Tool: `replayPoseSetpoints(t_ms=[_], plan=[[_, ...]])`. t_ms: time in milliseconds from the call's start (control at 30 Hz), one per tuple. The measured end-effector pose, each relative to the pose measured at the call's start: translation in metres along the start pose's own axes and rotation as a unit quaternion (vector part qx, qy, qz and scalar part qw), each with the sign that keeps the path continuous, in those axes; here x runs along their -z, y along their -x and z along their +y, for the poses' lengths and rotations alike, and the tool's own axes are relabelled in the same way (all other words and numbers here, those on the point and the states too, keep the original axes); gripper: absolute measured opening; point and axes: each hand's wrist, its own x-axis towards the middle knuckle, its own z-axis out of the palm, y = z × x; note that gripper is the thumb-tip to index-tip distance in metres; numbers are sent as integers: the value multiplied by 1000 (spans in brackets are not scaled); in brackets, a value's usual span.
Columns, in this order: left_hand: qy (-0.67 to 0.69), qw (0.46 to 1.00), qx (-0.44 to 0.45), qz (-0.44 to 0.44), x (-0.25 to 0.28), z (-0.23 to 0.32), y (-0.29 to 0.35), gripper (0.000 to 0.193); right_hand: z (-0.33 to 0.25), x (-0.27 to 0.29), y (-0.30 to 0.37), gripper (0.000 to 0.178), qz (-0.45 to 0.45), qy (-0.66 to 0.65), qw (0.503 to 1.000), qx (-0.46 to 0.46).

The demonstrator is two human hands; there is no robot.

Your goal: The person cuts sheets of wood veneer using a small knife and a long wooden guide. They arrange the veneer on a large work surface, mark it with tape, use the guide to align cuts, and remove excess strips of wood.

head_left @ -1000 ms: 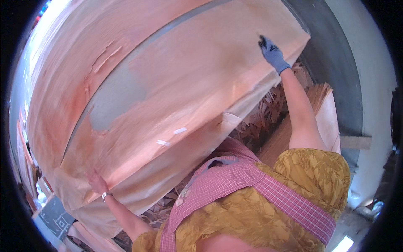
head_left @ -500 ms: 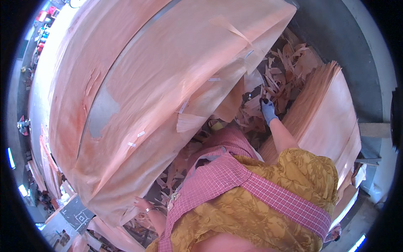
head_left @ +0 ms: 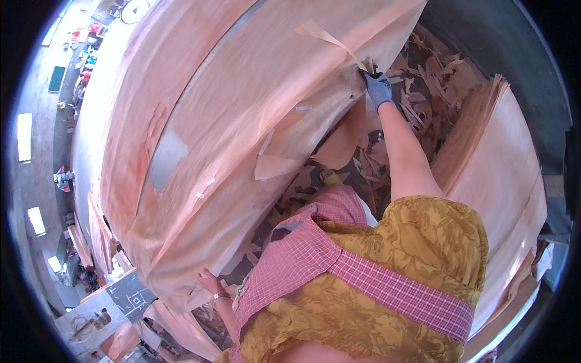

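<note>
Now that my right hand point(head_left: 378, 89) has risen from the scraps point(head_left: 423, 112), it joins my left hand point(head_left: 209, 283) along the draped sheet point(head_left: 284, 78)'s near edge; whether either grip is closed, I can't tell.

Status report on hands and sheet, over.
Gloved right hand, bare left hand: both at edge of pale sheet. Sheet creased. Narrow strip lies over it.

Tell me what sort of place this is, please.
Probably a wood veneer workshop: a broad, thin, pinkish sheet spreads ahead, a thick stack of brownish sheets at right, and torn tan strips between them.
</note>
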Motion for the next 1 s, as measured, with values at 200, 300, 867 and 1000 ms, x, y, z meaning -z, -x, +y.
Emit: replayPoseSetpoints(t_ms=[200, 300, 867, 1000], plan=[[37, 997, 61, -9, -16, -27, 26, 62, -11, -2, -2, 67, 23, 25, 999, 0], [67, 995, 72, -21, -25, -45, 30, 54, -19, -8, -1, 66, 35, 15, 999, -16], [-13, 983, -23, -181, -43, -51, 29, 61, 214, -143, 207, 56, -162, 76, 977, -111], [24, 956, -162, -244, -49, 4, 22, 57, 224, -180, 210, 31, -150, -292, 908, -261]])
